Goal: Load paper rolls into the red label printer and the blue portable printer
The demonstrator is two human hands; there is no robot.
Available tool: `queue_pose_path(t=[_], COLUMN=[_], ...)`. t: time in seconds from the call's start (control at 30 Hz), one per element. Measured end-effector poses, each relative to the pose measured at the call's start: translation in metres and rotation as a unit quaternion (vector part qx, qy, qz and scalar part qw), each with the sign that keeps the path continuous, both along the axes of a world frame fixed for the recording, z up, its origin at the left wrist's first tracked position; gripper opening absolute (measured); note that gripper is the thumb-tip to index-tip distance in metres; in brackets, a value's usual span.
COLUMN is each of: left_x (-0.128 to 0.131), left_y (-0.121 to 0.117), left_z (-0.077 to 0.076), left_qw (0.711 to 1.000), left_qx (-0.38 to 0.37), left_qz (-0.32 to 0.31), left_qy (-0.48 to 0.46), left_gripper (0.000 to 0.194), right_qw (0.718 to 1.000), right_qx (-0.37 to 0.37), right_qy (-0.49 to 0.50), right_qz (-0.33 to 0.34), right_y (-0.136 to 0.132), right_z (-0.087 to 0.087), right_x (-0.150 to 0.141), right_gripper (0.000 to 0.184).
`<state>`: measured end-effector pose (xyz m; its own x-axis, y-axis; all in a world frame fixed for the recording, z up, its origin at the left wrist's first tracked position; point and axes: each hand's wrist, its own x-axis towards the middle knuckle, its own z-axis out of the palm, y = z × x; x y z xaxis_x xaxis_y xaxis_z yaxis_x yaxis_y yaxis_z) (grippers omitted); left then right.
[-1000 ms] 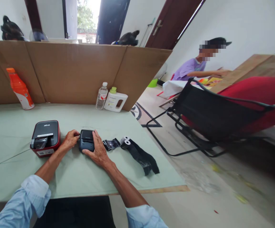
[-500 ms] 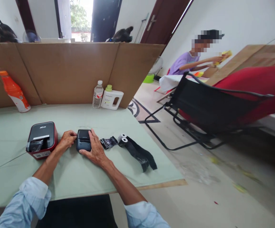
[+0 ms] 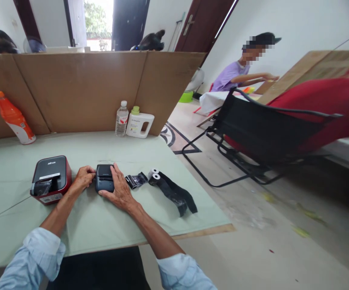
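Note:
A small dark portable printer (image 3: pixel 104 184) lies on the pale green tablecloth in front of me. My right hand (image 3: pixel 121 191) grips it, with the thumb along the near edge and the fingers over the right side. At the printer's left side, my left hand (image 3: pixel 84 178) has its fingers pinched together; whatever they hold is too small to make out. Left of that hand stands a larger black and red label printer (image 3: pixel 50 171) with dark film at its front slot. On the right lie a crumpled black ribbon (image 3: pixel 136 180) and partly unrolled black ribbon rolls (image 3: pixel 174 196).
A cardboard divider (image 3: pixel 86 92) borders the table's far side. Before it stand an orange bottle (image 3: pixel 14 119), a clear water bottle (image 3: pixel 121 120) and a white jug (image 3: pixel 138 124). A black folding chair (image 3: pixel 261 125) with a person in red, and another person in purple, are on the right.
The view has shifted slightly. Both my hands keep their places at the small printer. The person in purple has lowered their hands, and the yellow item is no longer seen in them.

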<state>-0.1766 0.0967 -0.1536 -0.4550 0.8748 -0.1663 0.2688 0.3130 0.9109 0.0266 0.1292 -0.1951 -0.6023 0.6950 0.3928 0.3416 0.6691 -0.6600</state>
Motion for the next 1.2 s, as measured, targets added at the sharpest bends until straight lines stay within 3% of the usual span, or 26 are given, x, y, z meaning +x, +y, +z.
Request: queue_pose_path(t=[0.07,0.2,0.33,0.43,0.7,1.0,1.2], left_x=[-0.001,-0.001,0.000,-0.001,-0.002,0.002,0.001], left_y=[0.000,-0.003,-0.008,-0.010,-0.008,-0.004,-0.006], left_z=[-0.001,0.002,0.006,0.006,0.005,0.009,0.014], left_qw=[1.000,0.997,0.974,0.956,0.935,0.941,0.948], left_qx=[0.016,0.068,0.171,0.191,0.202,0.182,0.145], left_qz=[-0.001,-0.022,-0.134,-0.203,-0.217,-0.188,-0.214], left_qy=[0.007,0.018,0.057,0.093,0.195,0.216,0.187], left_gripper=[0.011,0.035,0.042,0.045,0.044,0.041,0.054], right_qw=[1.000,1.000,1.000,1.000,0.998,0.997,0.996], right_qx=[0.000,0.001,-0.004,-0.010,-0.037,-0.046,-0.063], right_qy=[0.001,0.007,0.017,0.028,0.054,0.058,0.057], right_qz=[-0.001,0.003,0.008,0.010,0.007,-0.005,-0.011], right_y=[0.000,0.001,0.002,0.004,0.009,0.007,0.006], right_z=[0.001,0.002,0.002,0.001,-0.005,-0.004,-0.002], right_x=[0.000,0.001,0.003,0.003,0.002,0.004,0.004], right_gripper=[0.114,0.113,0.110,0.109,0.103,0.101,0.098])
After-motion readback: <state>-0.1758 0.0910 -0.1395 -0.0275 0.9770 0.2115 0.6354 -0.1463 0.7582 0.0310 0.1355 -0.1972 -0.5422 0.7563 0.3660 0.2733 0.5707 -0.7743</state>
